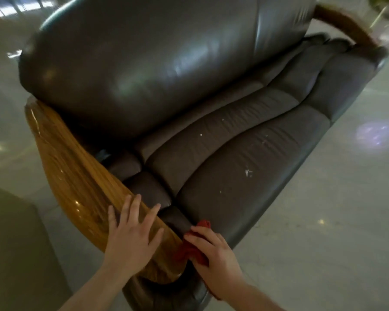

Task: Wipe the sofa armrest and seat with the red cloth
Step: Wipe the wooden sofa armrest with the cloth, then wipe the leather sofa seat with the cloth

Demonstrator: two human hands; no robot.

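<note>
The person's left hand [130, 232] lies flat and palm-down on the glossy wooden armrest [76, 176] of the dark leather sofa [166, 75], its fingers spread wide and holding nothing. The right hand [213, 252] is curled around the bunched red cloth [189, 248], pressing it against the front end of that armrest where the wood meets the small side cushion [148, 187], with 1 corner of the cloth poking up just past the fingertips. The seat [245, 158] beside it carries several small white flecks [248, 173] and stands on a pale, shiny floor [323, 221].
</note>
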